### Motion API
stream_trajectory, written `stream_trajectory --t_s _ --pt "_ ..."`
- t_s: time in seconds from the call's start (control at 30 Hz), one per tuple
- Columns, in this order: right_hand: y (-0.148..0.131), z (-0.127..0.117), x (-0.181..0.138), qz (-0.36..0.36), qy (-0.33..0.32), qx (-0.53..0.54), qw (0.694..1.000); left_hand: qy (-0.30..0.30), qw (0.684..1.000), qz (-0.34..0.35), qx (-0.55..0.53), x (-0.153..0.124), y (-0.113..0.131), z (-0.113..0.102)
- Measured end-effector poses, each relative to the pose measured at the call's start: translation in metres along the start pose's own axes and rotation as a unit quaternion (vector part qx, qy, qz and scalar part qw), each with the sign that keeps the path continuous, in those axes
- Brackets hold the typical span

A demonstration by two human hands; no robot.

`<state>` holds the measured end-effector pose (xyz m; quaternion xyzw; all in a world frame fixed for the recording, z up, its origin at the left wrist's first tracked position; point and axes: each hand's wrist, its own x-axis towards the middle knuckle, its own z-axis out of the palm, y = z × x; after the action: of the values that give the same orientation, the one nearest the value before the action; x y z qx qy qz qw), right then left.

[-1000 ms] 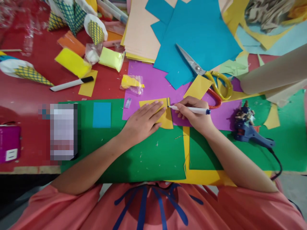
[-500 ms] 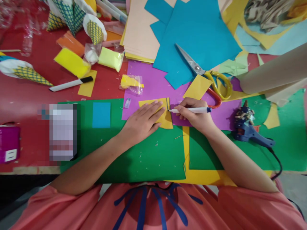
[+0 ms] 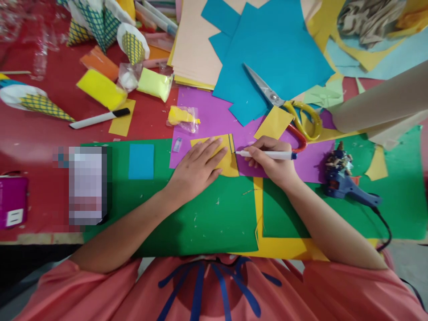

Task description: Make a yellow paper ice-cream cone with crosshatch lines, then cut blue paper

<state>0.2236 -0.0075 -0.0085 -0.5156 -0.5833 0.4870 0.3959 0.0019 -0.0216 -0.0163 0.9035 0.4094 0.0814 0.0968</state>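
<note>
Lying flat, my left hand (image 3: 197, 167) presses on a yellow piece of paper (image 3: 230, 167) with its fingers stretched out. The paper rests across a purple sheet (image 3: 207, 107) and a green sheet (image 3: 200, 223), and dark lines run near its right edge. My right hand (image 3: 276, 162) is closed around a white marker (image 3: 281, 155) with a dark blue end, its tip at the paper's right edge. Just beyond that hand are a smaller yellow paper piece (image 3: 273, 122) and scissors (image 3: 274, 96) with one yellow and one red handle loop.
A blue glue gun (image 3: 344, 183) with a cord lies at the right, below a beige paper roll (image 3: 384, 98). Blue sheets (image 3: 274, 49) cover the back. At left are a blue square (image 3: 141, 161), a black-capped marker (image 3: 100, 118) and yellow clay packs (image 3: 102, 89).
The yellow paper has shifted slightly left and turned a little under my left hand. A second dark line now shows near its right edge, where the marker tip is.
</note>
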Motion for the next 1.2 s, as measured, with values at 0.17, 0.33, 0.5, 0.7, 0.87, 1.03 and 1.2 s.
stream_trajectory --t_s 0.17,0.33,0.5,0.7,0.87,1.03,1.2 --pt "0.0011 -0.0002 -0.0004 -0.002 -0.017 -0.027 0.999 0.001 1.000 0.009 -0.014 0.0011 -0.0008 -0.0012" --pt "0.0021 -0.0001 0.0004 0.000 -0.028 -0.028 0.999 0.005 1.000 0.016 -0.012 0.0009 -0.0007 -0.0011" --pt "0.0007 0.0009 0.0007 0.011 -0.030 -0.031 0.999 0.005 0.999 0.014 -0.030 0.0006 -0.0009 -0.0003" --pt "0.0001 0.0020 0.0012 -0.006 -0.032 -0.057 0.998 0.003 0.999 0.012 -0.040 0.0007 -0.0016 0.0001" --pt "0.0004 0.0015 0.0028 -0.011 -0.030 -0.069 0.997 0.011 0.999 0.021 -0.024 0.0006 -0.0016 0.0002" --pt "-0.0021 0.0010 0.0031 -0.016 -0.035 -0.077 0.996 0.008 1.000 0.018 -0.020 0.0005 -0.0011 -0.0003" --pt "-0.0027 -0.0002 0.0027 -0.014 -0.043 -0.073 0.996 0.009 1.000 0.013 -0.022 0.0006 -0.0002 -0.0008"
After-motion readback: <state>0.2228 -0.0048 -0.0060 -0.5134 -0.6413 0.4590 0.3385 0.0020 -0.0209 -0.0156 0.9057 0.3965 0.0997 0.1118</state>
